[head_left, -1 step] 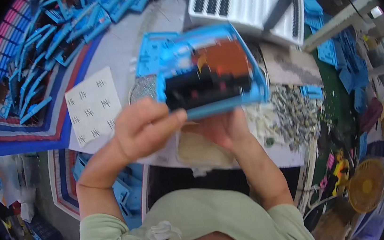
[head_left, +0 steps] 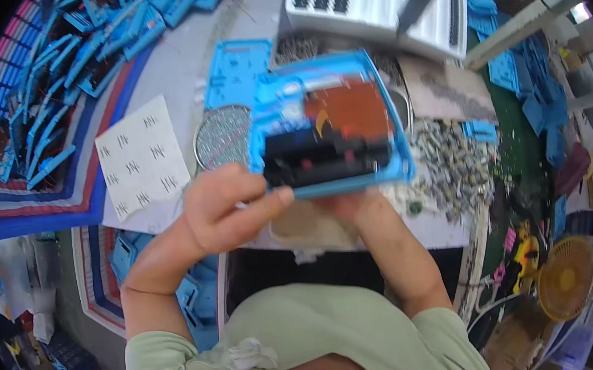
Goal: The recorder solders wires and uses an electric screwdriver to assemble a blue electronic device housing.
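Note:
A shallow blue plastic housing (head_left: pixel 401 164) is held up over the table, tilted toward me. Inside it are a brown circuit board (head_left: pixel 353 114), black parts along the lower side and thin wires, partly smeared by motion. My right hand (head_left: pixel 346 205) supports the housing from below, its fingers mostly hidden. At the housing's lower left corner is my left hand (head_left: pixel 229 207), fingers curled and thumb stretched along them; a tiny pale bit shows between them, too small to name. Behind the held piece lies another blue plastic shell (head_left: pixel 236 71).
A round dish of small metal pieces (head_left: pixel 224 138) stands left of the housing, near a marked paper sheet (head_left: pixel 141 159). Small metallic parts (head_left: pixel 452 167) are heaped at right. A white tray with black strips (head_left: pixel 375 11) is behind; many blue housings (head_left: pixel 105 49) pile up far left.
The housing and both hands sit slightly lower in the picture, and the housing's tilt differs a little. More of the round dish and the shell behind shows now.

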Demonstrator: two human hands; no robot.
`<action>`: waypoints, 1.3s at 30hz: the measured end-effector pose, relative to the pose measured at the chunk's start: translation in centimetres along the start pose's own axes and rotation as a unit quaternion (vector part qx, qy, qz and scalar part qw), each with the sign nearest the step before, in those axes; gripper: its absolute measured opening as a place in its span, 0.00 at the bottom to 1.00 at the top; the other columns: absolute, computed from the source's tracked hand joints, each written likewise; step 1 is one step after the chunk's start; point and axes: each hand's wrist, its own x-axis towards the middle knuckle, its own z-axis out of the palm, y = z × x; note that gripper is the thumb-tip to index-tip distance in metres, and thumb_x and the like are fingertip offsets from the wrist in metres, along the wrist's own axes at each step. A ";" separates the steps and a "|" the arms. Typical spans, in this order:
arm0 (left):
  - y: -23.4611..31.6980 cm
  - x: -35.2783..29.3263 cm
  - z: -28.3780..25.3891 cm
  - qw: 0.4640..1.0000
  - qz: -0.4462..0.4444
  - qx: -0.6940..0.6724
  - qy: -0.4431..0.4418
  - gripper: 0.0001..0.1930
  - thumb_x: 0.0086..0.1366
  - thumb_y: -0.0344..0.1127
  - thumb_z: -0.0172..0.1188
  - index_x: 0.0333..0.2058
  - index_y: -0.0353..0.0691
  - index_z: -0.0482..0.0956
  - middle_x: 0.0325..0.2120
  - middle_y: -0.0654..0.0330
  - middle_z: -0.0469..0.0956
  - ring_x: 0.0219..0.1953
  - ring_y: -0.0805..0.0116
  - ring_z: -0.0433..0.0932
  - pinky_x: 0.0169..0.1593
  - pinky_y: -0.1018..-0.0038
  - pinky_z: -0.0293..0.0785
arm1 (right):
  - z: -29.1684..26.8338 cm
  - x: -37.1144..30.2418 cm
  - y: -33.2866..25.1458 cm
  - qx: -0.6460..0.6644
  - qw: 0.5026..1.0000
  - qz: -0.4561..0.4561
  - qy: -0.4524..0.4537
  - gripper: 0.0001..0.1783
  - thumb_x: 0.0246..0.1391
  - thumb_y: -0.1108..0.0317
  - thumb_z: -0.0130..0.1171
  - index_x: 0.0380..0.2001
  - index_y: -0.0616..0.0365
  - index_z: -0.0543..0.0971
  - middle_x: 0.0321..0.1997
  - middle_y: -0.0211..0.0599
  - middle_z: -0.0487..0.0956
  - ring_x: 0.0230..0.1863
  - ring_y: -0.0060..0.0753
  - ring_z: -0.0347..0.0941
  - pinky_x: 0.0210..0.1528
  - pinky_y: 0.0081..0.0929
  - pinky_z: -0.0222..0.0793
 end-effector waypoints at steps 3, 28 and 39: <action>3.2 -3.7 2.1 0.995 0.013 -0.096 -0.036 0.15 0.46 0.22 0.68 0.37 0.39 0.83 0.32 0.57 0.72 0.27 0.59 0.75 0.29 0.67 0.75 | -0.4 -1.8 -0.4 0.024 0.999 0.008 0.043 0.43 0.60 0.30 0.43 0.58 0.60 0.73 0.54 0.52 0.79 0.56 0.49 0.76 0.56 0.52 0.74; 7.4 -3.6 9.3 0.950 -0.205 -0.193 -0.134 0.20 0.51 0.27 0.70 0.44 0.41 0.78 0.45 0.55 0.75 0.47 0.55 0.75 0.48 0.60 0.69 | -2.1 -9.1 -1.2 -0.685 0.596 -0.286 0.306 0.24 0.63 0.70 0.58 0.61 0.66 0.73 0.55 0.44 0.78 0.56 0.32 0.72 0.61 0.30 0.67; 3.5 -5.7 6.7 0.946 -0.129 -0.162 -0.251 0.11 0.48 0.32 0.72 0.30 0.44 0.79 0.35 0.64 0.76 0.41 0.61 0.76 0.51 0.59 0.67 | -1.5 -9.7 0.1 -0.943 0.200 -0.196 0.183 0.24 0.48 0.61 0.71 0.48 0.60 0.80 0.42 0.43 0.76 0.45 0.48 0.66 0.48 0.41 0.64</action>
